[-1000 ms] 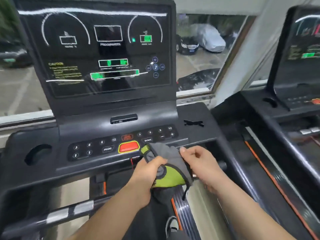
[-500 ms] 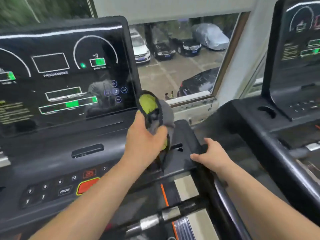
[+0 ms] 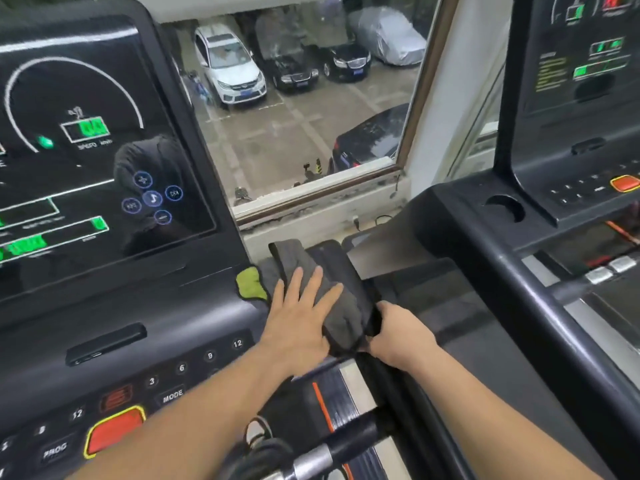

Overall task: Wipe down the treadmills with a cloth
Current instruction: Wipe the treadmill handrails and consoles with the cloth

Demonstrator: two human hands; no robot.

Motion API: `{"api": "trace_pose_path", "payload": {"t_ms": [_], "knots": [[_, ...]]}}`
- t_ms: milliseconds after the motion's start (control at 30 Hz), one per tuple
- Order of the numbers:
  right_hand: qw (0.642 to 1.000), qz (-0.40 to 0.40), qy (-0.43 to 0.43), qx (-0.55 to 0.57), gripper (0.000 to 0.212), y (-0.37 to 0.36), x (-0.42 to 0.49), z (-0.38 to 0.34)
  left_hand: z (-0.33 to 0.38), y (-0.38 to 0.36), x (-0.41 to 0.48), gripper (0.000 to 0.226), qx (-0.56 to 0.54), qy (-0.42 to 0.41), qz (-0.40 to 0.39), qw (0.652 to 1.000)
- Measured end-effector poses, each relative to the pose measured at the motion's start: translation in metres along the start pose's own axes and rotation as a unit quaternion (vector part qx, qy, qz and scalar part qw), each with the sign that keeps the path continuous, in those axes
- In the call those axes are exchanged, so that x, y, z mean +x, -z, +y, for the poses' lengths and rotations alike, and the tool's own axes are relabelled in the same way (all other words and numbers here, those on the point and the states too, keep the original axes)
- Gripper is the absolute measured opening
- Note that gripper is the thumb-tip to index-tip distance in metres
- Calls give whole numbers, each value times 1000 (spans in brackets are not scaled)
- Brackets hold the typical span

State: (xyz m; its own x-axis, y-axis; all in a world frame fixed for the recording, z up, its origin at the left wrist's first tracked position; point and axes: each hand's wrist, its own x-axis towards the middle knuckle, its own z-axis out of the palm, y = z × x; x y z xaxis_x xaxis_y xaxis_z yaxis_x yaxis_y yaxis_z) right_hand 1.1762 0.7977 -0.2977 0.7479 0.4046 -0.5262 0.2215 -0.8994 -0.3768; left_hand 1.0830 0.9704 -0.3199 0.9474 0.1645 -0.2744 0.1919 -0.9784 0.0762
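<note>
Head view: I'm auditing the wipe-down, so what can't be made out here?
In head view:
Console under the cloth: covered by it and the left hand.
Fingertips of the right hand: behind the cloth's edge, grip unclear.
Near screen: cut off by the left edge.
Far screen's text: blurred.

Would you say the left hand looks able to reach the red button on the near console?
Probably yes: the left hand lies flat on the cloth, and the red button sits uncovered beside its forearm.

Window (image 3: 304, 116) far centre, brown frame, chipped white sill (image 3: 311, 189). Outside below: wet car park, parked cars (image 3: 228, 64), one under grey cover (image 3: 391, 32). White pillar (image 3: 457, 98) to its right. Daylight.
</note>
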Motion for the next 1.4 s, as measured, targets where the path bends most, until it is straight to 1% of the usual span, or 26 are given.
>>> {"api": "trace_pose_path", "payload": {"t_ms": [67, 133, 200, 233, 267, 300, 333, 367, 433, 500, 567, 633, 667, 700, 733, 800, 833, 900, 967, 1067, 1100, 1133, 1200, 1267, 1333, 1400], "knots": [[1000, -4, -8, -5, 69, 0, 3, -1, -19, 12, 36, 93, -33, 22, 2, 999], [1000, -3, -6, -15, 68, -2, 2, -1, -30, 18, 60, 89, -51, 54, 18, 997], [1000, 12, -3, -20, 70, -7, 0, 3, -26, 15, 56, 86, -59, 66, 36, 995], [1000, 15, -4, -22, 71, -10, -1, 6, -19, 11, 42, 86, -60, 58, 37, 996], [1000, 20, 1, -22, 67, -13, -1, 9, -9, 6, 22, 87, -60, 41, 37, 997], [999, 25, 8, -22, 59, -14, -2, 11, 0, 1, 1, 87, -62, 18, 41, 997], [999, 32, 17, -23, 51, -14, -1, 12, 7, -2, -21, 88, -67, -10, 42, 997], [999, 34, 21, -24, 48, -13, -1, 12, 11, -4, -39, 89, -71, -40, 37, 996], [999, 27, 20, -26, 52, -12, 1, 11, 1, -6, -54, 90, -66, -99, 25, 993], [999, 21, 17, -32, 59, -12, 3, 11, -17, -3, -39, 89, -50, -125, 28, 990], [999, 18, 16, -38, 70, -12, 2, 10, -24, 6, -11, 88, -49, -92, 21, 994], [999, 11, 14, -32, 78, -11, 0, 8, -15, 14, 13, 82, -91, -10, 18, 996], [1000, 9, 12, -28, 80, -10, -2, 6, -6, 16, 19, 79, -113, 24, 31, 993], [1000, 11, 15, -20, 77, -10, -3, 6, 3, 15, 19, 76, -123, 41, 52, 990], [1000, 16, 19, -14, 72, -10, -3, 7, 12, 11, 12, 73, -127, 40, 70, 989], [999, 14, 25, -25, 62, -11, -3, 10, 24, 0, -15, 70, -143, 6, 74, 987], [999, 13, 28, -33, 63, -11, -3, 11, 27, -7, -33, 68, -158, -15, 71, 985], [999, 20, 33, -35, 72, -11, -3, 14, 26, -13, -64, 69, -178, -48, 60, 981], [999, 23, 32, -30, 83, -12, -3, 14, 14, -6, -75, 75, -171, -76, 24, 982], [999, 16, 39, -30, 83, -13, -1, 14, -3, 16, -69, 92, -195, -99, -33, 975], [999, 15, 40, -31, 84, -13, -2, 14, -5, 23, -68, 101, -198, -90, -48, 975], [999, 15, 40, -32, 85, -12, -3, 13, -6, 27, -66, 110, -177, -67, -60, 980], [998, 14, 41, -35, 85, -11, -3, 13, -5, 31, -59, 118, -100, 16, -84, 991], [998, 16, 45, -40, 81, -9, -2, 13, 5, 33, -50, 117, -63, 76, -106, 989], [998, 13, 48, -43, 80, -7, -2, 11, 22, 28, -47, 114, -34, 94, -108, 989], [998, 9, 48, -43, 83, -9, -2, 10, 41, 16, -55, 115, -12, 92, -100, 991]]}}
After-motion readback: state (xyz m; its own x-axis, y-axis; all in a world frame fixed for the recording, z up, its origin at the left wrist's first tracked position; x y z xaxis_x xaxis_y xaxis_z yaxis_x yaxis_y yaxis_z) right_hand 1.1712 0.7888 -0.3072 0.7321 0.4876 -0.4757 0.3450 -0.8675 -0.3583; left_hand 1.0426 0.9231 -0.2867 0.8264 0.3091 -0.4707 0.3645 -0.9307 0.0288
